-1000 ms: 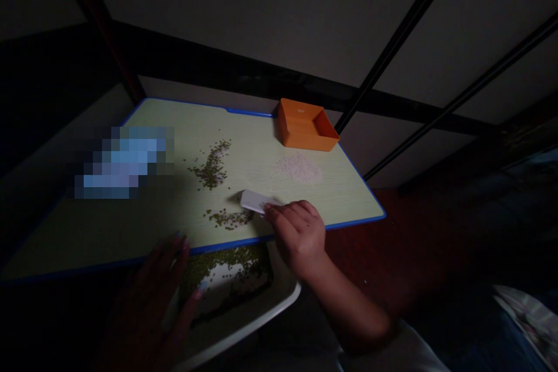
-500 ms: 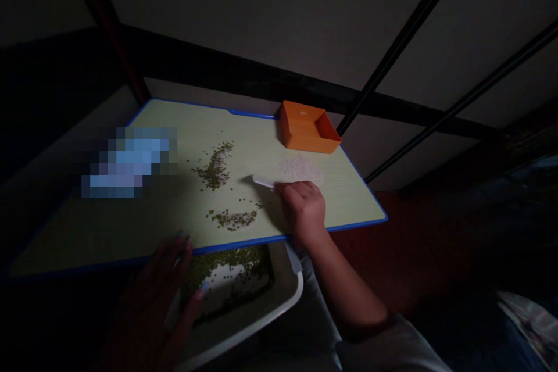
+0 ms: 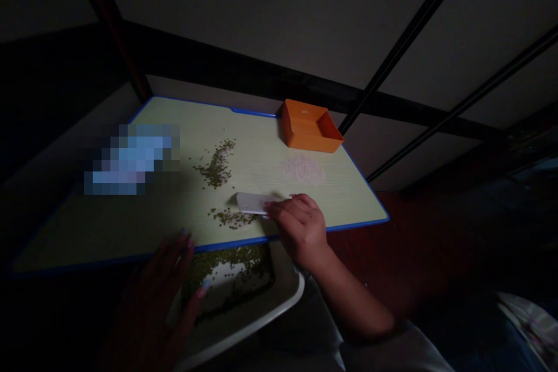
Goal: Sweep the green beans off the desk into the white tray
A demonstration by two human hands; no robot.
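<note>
Across the middle, a pale yellow-green, wood-grained tabletop with blue edging (image 3: pixel 257 145). Below its near edge, a white, round-cornered, open tray (image 3: pixel 261 321), with small, round, green grains (image 3: pixel 235 256) over much of its floor. At the far right, an open, rectangular, orange box (image 3: pixel 314 143). At near left, over the tray's left side, the left hand (image 3: pixel 157 290), fingers and thumb apart; too dark to tell whether touching the tray. At near right, the right hand (image 3: pixel 300 224), clamped on a tool. Left of centre, a far patch of mixed green and pale grains (image 3: pixel 218 165); near the box, a pale, whitish heap of grains (image 3: pixel 303 168); by the near edge, a smaller mixed patch (image 3: pixel 229 218). Judging by this layout, separation only partly done: pale heap apart from the green, two mixed patches left. Smallest, a flat, white, round-cornered scraper (image 3: pixel 250 202), gripped in the right hand at the near patch's far side, contact impossible to tell
</note>
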